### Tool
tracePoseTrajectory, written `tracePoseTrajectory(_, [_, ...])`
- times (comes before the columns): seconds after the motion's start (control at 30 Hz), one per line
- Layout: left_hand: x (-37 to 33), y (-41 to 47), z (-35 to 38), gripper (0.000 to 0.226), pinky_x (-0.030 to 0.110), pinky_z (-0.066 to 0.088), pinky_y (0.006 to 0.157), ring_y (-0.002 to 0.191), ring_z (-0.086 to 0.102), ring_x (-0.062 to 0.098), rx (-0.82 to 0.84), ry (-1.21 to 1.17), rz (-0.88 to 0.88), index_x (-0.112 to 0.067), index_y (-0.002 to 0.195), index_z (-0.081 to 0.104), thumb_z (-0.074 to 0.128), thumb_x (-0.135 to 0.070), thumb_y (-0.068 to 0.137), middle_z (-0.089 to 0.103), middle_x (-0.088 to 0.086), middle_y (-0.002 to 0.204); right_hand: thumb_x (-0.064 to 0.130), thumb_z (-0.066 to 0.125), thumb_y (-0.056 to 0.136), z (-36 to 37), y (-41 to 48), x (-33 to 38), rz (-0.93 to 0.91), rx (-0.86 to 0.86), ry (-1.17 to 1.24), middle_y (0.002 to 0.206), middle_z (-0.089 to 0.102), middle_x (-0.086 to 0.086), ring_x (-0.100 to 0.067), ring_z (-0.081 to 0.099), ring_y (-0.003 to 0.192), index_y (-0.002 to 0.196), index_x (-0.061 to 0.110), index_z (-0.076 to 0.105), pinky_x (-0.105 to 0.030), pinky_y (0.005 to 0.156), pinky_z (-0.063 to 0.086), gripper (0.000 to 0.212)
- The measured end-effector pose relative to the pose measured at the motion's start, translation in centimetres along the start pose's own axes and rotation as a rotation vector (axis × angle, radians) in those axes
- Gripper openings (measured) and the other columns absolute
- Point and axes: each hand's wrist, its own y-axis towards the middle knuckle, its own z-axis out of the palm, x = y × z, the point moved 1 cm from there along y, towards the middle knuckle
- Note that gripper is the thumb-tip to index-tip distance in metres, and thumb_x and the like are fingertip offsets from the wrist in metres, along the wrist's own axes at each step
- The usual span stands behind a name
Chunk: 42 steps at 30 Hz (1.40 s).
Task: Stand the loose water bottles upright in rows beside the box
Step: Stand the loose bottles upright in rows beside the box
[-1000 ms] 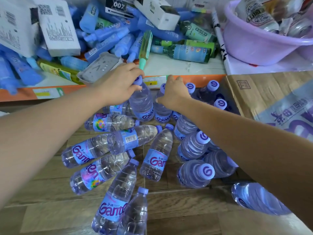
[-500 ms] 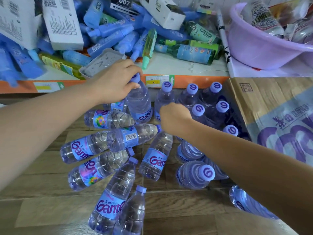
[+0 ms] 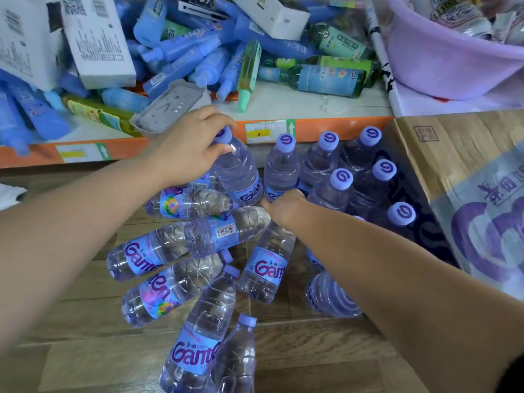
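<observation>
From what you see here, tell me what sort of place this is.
Likely a shop or stockroom: a shelf with price tags on its orange edge, heaped with packaged goods, and a branded carton beside identical bottles.

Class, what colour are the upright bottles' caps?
The caps are light purple with a darker swirl, best in head view.

upright bottles left of box

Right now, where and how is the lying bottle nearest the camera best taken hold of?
Probably grip the nearest bottle at its neck, just under the cap, coming from above and the right. It lies on its side with the cap pointing away, so the narrow neck is exposed; its left flank lies against a neighbour, while its right faces bare floor.
</observation>
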Motion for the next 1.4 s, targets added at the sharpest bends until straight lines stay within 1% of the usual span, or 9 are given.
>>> tracePoseTrajectory(0.23, [-0.3,0.0,0.2,0.036,0.035,0.036,0.099,0.115,0.048,0.028,-0.002,0.005,-0.006,-0.011,0.125,0.054,0.058,-0.02,0.09,0.052,0.011,0.12,0.014,0.056,0.092,-3.6,-3.2,-0.2,-0.111,-0.013,-0.159,0.105,0.056,0.0,-0.025,0.054,0.116,0.125,0.01,0.056,-0.034,0.08,0.041,0.033])
tracePoseTrajectory(0.37, [-0.9,0.3,0.3,0.038,0.037,0.034,0.103,0.12,0.045,0.028,0.036,0.044,0.031,-0.011,0.126,0.053,0.056,-0.022,0.091,0.051,0.011,0.123,0.038,0.069,0.082,-6.8,-6.4,-1.0,-0.275,0.025,-0.002,0.094,0.063,0.0,-0.025,0.062,0.099,0.131,0.011,0.053,-0.03,0.077,0.045,0.058])
tracePoseTrajectory(0.43, [-1.7,0.5,0.1,0.039,0.032,0.03,0.104,0.123,0.042,0.028,0.051,0.058,0.063,-0.008,0.128,0.052,0.055,-0.02,0.091,0.05,0.013,0.126,0.034,0.07,0.083,-6.8,-8.0,-1.5,-0.312,0.023,0.258,0.076,0.056,0.005,-0.025,0.066,0.084,0.134,0.01,0.05,-0.028,0.073,0.051,0.061])
tracePoseTrajectory(0.5, [-2.6,0.6,-0.2,0.039,0.032,0.029,0.104,0.123,0.042,0.029,0.052,0.065,0.093,-0.007,0.129,0.052,0.055,-0.019,0.091,0.051,0.014,0.127,0.025,0.069,0.085,-6.0,-9.3,-1.8,-0.337,-0.034,0.403,0.081,0.056,0.005,-0.026,0.07,0.083,0.132,0.009,0.052,-0.021,0.064,0.05,0.052])
tracePoseTrajectory(0.6, [-3.8,0.6,-0.9,0.04,0.036,0.034,0.103,0.121,0.046,0.032,0.06,0.068,0.137,-0.007,0.129,0.053,0.056,-0.019,0.091,0.052,0.015,0.126,0.016,0.068,0.087,-4.4,-10.5,-2.5,-0.351,-0.062,0.579,0.083,0.06,0.01,-0.021,0.07,0.074,0.127,0.01,0.057,-0.027,0.074,0.055,0.042])
tracePoseTrajectory(0.9, [-7.2,1.0,-1.8,0.036,0.046,0.045,0.092,0.11,0.052,0.027,0.075,0.015,0.179,-0.018,0.121,0.057,0.055,-0.033,0.088,0.054,0.005,0.117,0.02,0.07,0.082,-2.4,-13.8,-4.2,-0.342,-0.137,0.581,0.072,0.061,0.011,-0.018,0.072,0.071,0.111,0.019,0.064,-0.02,0.071,0.052,0.03])
tracePoseTrajectory(1.07, [-8.5,1.0,0.1,0.035,0.038,0.041,0.096,0.111,0.051,0.026,0.118,-0.021,0.175,-0.013,0.123,0.057,0.058,-0.022,0.088,0.053,0.01,0.118,0.02,0.071,0.08,-1.5,-14.0,-4.2,-0.312,-0.196,0.671,0.05,0.062,0.012,-0.011,0.068,0.059,0.103,0.018,0.067,-0.016,0.064,0.048,0.024])
tracePoseTrajectory(1.23, [-8.6,0.9,1.6,0.037,0.038,0.039,0.101,0.117,0.048,0.026,0.135,-0.052,0.163,-0.011,0.126,0.055,0.057,-0.02,0.09,0.052,0.012,0.122,0.024,0.07,0.078,-0.7,-14.0,-3.9,-0.257,-0.268,0.723,0.057,0.066,0.0,0.006,0.056,0.047,0.099,0.02,0.066,-0.002,0.053,0.041,0.021])
tracePoseTrajectory(1.4, [-8.0,1.2,1.4,0.038,0.039,0.04,0.1,0.116,0.049,0.026,0.137,-0.046,0.148,-0.012,0.126,0.055,0.058,-0.021,0.089,0.053,0.01,0.122,0.019,0.068,0.077,-0.9,-13.6,-3.6,-0.218,-0.331,0.733,0.057,0.061,0.003,-0.008,0.057,0.056,0.097,0.015,0.066,-0.022,0.06,0.047,0.02])
